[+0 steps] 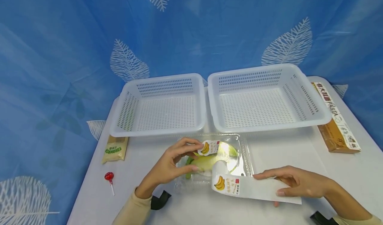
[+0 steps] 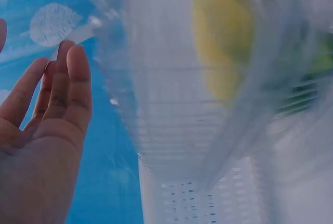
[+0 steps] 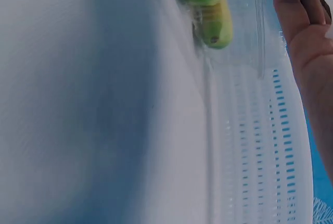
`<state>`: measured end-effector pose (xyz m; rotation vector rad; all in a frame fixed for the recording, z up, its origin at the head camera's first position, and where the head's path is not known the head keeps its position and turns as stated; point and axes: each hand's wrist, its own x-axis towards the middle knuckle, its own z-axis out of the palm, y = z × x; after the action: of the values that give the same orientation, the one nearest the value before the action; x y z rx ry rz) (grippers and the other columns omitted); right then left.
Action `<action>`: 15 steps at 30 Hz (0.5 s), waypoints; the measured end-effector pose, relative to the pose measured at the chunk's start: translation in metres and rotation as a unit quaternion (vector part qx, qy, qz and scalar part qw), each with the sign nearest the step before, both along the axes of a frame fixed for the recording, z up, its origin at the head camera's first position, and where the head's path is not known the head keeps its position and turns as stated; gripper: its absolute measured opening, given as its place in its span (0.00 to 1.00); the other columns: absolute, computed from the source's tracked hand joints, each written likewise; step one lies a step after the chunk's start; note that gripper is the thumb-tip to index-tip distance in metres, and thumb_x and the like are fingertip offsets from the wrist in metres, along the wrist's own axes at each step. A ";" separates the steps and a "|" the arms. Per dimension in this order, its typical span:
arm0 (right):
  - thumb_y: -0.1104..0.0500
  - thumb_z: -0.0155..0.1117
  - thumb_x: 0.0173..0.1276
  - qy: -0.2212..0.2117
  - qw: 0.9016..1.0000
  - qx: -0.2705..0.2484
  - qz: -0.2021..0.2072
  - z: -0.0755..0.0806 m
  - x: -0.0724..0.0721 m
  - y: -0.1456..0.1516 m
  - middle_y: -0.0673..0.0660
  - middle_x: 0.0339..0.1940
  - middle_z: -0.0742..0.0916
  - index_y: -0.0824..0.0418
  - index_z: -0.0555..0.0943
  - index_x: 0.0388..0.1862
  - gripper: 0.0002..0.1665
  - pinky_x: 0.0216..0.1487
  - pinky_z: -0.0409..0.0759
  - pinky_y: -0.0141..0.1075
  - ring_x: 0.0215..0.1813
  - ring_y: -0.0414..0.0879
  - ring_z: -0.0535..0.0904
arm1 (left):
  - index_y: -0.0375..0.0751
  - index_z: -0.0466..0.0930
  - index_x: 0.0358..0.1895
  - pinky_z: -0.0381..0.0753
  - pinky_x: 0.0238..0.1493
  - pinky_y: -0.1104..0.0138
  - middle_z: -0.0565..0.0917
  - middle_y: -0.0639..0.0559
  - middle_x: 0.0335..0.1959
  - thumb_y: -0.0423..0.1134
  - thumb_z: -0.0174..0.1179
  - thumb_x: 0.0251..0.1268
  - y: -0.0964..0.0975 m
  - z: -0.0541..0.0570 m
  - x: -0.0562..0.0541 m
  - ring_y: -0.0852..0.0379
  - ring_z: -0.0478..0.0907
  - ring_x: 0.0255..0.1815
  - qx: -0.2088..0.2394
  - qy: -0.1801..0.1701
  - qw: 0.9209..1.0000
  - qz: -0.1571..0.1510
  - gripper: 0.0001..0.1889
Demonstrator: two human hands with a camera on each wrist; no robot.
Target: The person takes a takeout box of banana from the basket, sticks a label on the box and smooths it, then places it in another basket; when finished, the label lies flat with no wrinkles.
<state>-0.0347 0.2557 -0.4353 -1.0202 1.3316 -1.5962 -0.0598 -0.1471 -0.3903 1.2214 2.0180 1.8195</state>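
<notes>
A clear plastic clamshell box (image 1: 246, 153) holding yellow-green fruit (image 1: 206, 163) lies on the table before me. Over its lid my left hand (image 1: 172, 162) holds a white banana sticker (image 1: 213, 147) at the tips of its fingers, the thumb set apart below. My right hand (image 1: 299, 184) grips the end of a white label strip (image 1: 258, 189), thumb on top. The strip's curled left end, bearing another banana label (image 1: 228, 185), overlaps the box's front edge. In the left wrist view the left hand (image 2: 47, 135) is beside the box; the right wrist view shows part of the right hand (image 3: 312, 57).
Two white perforated baskets (image 1: 158, 134) (image 1: 272, 127) stand side by side behind the box. A pasta box (image 1: 338, 118) lies at the right edge. To the left are a small yellowish packet (image 1: 115, 149) and a red lollipop (image 1: 109, 176). A blue curtain (image 1: 191, 29) hangs behind.
</notes>
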 end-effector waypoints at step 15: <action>0.78 0.48 0.70 -0.007 0.995 0.029 0.090 -0.028 0.004 0.019 0.64 0.74 0.70 0.70 0.63 0.73 0.32 0.72 0.66 0.32 0.75 0.45 0.66 | 0.23 0.64 0.68 0.80 0.56 0.55 0.63 0.29 0.65 0.25 0.63 0.62 -0.004 -0.009 -0.003 0.35 0.75 0.52 0.003 -0.096 0.994 -0.061 0.31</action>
<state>-0.0307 0.2747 -0.4637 -1.0604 1.2334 -1.4192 -0.0626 -0.1510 -0.3988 1.0985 1.7965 1.8103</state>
